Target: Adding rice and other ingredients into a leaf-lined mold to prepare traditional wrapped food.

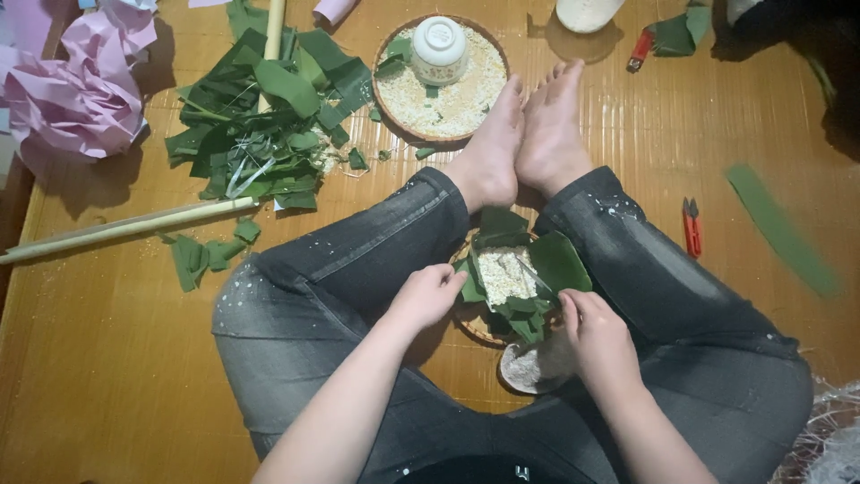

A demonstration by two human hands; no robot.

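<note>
While both hands fold leaves (524, 269) over rice, leaf scraps (260, 125) litter the bamboo mat (107, 358).

light: warm, dim indoor | shadows: soft | blur: edges soft, right corners dark

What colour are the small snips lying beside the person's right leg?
Red, seen best in the head view: the snips lie on the mat.

green leaves (528, 260), white rice (503, 272), red scissors (692, 227)
</note>
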